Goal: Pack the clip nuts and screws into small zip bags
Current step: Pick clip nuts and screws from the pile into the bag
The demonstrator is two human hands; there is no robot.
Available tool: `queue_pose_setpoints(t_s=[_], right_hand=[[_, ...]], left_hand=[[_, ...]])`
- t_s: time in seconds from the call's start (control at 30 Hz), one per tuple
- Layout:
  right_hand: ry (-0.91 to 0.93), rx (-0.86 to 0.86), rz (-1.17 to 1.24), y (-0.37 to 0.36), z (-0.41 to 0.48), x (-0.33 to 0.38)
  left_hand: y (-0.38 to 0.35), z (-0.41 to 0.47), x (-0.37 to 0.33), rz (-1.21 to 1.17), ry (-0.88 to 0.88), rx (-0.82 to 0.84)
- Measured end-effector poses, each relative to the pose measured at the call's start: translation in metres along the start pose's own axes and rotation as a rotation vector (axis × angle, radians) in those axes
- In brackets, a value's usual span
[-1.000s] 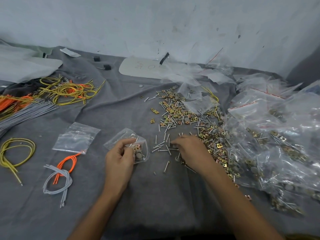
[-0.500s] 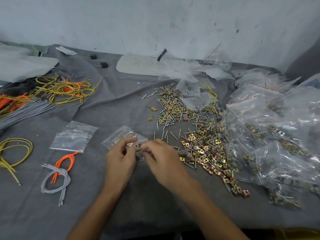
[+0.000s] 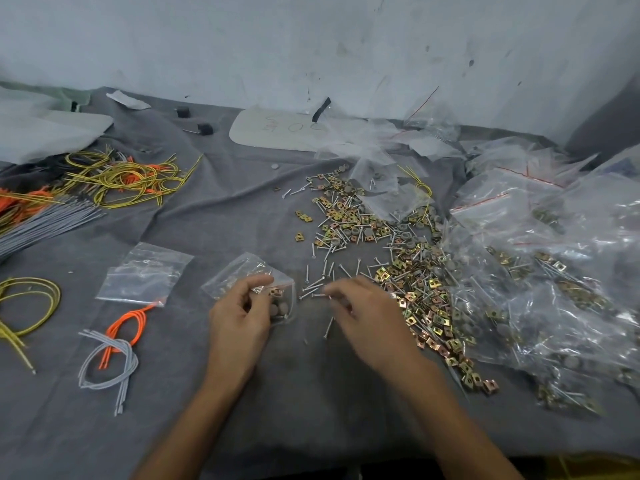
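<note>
Zip bag (image 3: 235, 273) pinched by left hand (image 3: 239, 318); right hand (image 3: 367, 317) palm-down over screws (image 3: 313, 284).

Small packing workshop, hardware heaps (image 3: 408, 271), bagged stock (image 3: 554, 271)

Both bare forearms reached in from the lower edge, palms down. The left hand (image 3: 242, 317) pinched a small zip bag (image 3: 237, 271) between curled fingers (image 3: 257, 280) and thumb. The right hand (image 3: 367, 313) hung low, blurred, fingers (image 3: 335, 289) loosely bent, grip unclear.
</note>
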State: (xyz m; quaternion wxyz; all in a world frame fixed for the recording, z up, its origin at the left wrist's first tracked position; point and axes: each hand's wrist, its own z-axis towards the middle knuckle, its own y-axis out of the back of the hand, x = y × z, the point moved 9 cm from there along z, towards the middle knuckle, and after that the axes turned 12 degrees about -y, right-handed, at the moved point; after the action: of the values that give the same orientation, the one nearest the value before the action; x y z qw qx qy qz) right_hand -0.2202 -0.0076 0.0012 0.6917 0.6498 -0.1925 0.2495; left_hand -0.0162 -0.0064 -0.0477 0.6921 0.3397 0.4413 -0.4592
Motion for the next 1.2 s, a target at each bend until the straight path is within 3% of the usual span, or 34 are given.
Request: queue_pose_setpoints(t_s=[0.17, 0.27, 0.57, 0.97, 1.1, 1.2], right_hand=[[-0.142, -0.014, -0.222, 0.027, -0.001, -0.058], [-0.156, 0.039, -0.161, 0.024, -0.005, -0.064], [-0.135, -0.06, -0.031, 0.025, -0.004, -0.057], [-0.126, -0.126, -0.107, 0.027, -0.008, -0.051], [0.05, 0.039, 0.09, 0.009, -0.01, -0.007], [0.104, 0.169, 0.214, 0.0, -0.01, 0.025]], left_hand=[[-0.004, 0.0, 0.01, 0.053, 0.024, 0.055], [-0.002, 0.0, 0.009, 0.093, 0.004, 0.053], [-0.001, 0.0, 0.002, 0.138, -0.004, 0.05], [0.005, -0.004, -0.023, 0.246, -0.098, 0.031], [0.014, 0.006, -0.046, 0.291, -0.093, 0.103], [0.018, 0.019, -0.075, 0.161, -0.033, 0.173]])
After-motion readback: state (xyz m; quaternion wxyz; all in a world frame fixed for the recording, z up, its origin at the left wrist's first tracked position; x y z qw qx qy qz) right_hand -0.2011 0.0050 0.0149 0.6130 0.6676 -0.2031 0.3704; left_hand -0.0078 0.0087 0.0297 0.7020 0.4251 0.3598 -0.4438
